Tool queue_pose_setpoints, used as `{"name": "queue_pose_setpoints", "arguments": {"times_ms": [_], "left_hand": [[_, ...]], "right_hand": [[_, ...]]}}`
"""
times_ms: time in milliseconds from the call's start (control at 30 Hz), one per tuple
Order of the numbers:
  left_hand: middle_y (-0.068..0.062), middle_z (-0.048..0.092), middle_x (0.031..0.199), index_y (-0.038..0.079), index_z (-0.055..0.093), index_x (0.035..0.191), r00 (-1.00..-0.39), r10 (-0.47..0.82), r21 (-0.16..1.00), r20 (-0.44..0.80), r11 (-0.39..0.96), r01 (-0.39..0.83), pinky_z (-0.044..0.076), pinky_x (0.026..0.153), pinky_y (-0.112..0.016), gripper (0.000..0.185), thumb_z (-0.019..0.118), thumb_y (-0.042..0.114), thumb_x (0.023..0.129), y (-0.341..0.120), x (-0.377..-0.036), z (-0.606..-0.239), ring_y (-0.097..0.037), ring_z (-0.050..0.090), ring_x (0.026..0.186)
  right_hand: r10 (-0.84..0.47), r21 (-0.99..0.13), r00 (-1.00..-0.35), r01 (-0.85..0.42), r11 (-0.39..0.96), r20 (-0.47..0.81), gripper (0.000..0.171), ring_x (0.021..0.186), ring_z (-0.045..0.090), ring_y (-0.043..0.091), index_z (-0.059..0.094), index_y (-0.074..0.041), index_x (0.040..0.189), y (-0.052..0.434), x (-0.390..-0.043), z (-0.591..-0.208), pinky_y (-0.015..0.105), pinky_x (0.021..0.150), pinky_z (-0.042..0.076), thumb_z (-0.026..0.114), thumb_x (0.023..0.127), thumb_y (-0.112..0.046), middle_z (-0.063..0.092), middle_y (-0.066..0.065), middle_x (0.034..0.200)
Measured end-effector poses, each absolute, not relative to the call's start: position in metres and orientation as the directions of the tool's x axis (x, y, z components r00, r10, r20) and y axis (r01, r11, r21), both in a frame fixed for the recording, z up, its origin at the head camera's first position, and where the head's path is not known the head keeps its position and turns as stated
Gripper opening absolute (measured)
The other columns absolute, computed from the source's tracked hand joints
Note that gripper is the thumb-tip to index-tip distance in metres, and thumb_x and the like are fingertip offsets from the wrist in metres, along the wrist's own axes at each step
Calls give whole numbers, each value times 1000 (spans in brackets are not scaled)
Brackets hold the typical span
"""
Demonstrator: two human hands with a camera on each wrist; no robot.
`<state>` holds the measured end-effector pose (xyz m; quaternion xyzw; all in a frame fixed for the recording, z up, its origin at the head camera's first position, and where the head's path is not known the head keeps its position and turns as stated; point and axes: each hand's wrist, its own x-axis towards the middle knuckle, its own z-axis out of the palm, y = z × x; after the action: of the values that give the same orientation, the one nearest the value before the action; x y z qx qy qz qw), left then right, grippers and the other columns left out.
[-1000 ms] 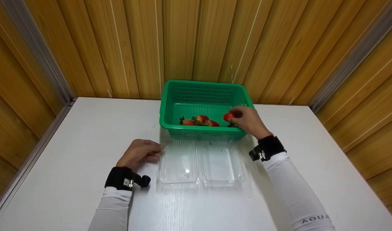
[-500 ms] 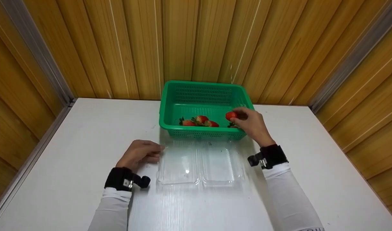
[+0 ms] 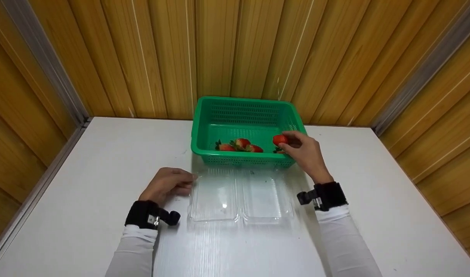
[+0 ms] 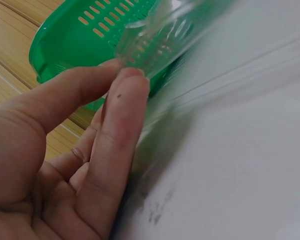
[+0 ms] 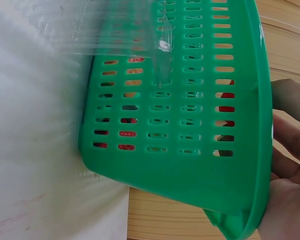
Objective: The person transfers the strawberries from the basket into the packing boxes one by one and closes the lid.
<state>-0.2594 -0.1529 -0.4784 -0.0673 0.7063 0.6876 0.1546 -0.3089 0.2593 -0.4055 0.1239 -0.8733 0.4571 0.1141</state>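
Observation:
My right hand (image 3: 307, 156) pinches a red strawberry (image 3: 280, 139) between thumb and fingers, inside the right front of the green basket (image 3: 240, 153). In the right wrist view the fingers (image 5: 289, 135) are partly hidden behind the basket's rim (image 5: 264, 125), and red shows through the slots. My left hand (image 3: 167, 185) pinches the far left corner of a clear plastic clamshell box (image 3: 215, 202) that lies spread open on the table. The left wrist view shows thumb and forefinger holding its thin clear edge (image 4: 140, 47).
Several strawberries (image 3: 241, 144) lie along the basket's front side, one (image 3: 280, 151) of them under my right hand. The basket stands at the back of the white table (image 3: 115, 161), near the wood-patterned wall (image 3: 215, 50). The clamshell lies directly in front of it.
My right hand has shifted slightly right and toward me with the strawberry, now farther from the one lying beneath it. The left hand, clamshell and basket stay put.

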Motion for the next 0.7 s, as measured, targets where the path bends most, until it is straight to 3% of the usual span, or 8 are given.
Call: {"name": "queue_pose_setpoints", "arguments": {"times_ms": [467,700], "left_hand": [[-10,75,87,-4,77,108,-940,125,948,-317,60,-312,64,72,-28,30,86,18,90,-151,-259,-480,-15,73,69],[-11,74,89,-2,77,108,-940,112,946,-322,70,-316,64,72,-28,30,87,20,90,-153,-259,-479,-16,73,72]], "right_hand": [[-107,-786,-943,-323,528,316,48,118,68,35,63,4,141,260,-300,-407,15,94,53,79,98,-9,69,24,131],[-102,-782,-948,-308,541,303,44,117,68,31,67,-1,140,264,-297,-403,17,95,54,79,99,-14,71,19,129]]}}
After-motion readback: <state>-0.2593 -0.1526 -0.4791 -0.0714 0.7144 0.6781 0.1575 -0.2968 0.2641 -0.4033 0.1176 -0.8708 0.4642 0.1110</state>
